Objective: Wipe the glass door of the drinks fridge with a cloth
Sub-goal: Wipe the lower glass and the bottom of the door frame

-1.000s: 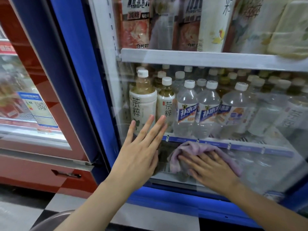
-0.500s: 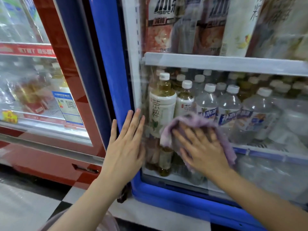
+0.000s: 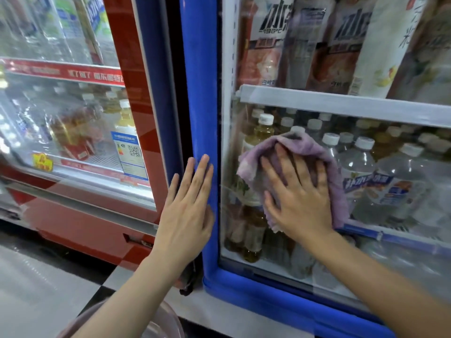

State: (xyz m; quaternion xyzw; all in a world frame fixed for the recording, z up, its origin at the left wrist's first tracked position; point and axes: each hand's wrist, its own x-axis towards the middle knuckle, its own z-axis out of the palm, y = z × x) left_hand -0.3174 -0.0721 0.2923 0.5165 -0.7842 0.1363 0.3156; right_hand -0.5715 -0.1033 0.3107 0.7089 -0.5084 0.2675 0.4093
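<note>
The drinks fridge has a blue frame (image 3: 202, 93) and a glass door (image 3: 366, 252) with rows of bottles behind it. My right hand (image 3: 297, 196) lies flat on a lilac cloth (image 3: 310, 147) and presses it against the lower left part of the glass. The cloth sticks out above and to the right of the hand. My left hand (image 3: 188, 211) rests flat, fingers together, on the blue left upright of the door frame, beside the glass. It holds nothing.
A red fridge (image 3: 136, 69) with its own glass door stands directly to the left. A dark gap (image 3: 178, 93) runs between the two fridges. A pale round basin rim (image 3: 161, 323) shows at the bottom edge on the tiled floor (image 3: 36, 289).
My right hand has slid the cloth up and to the left across the glass. My left hand has shifted left, from the glass onto the blue frame.
</note>
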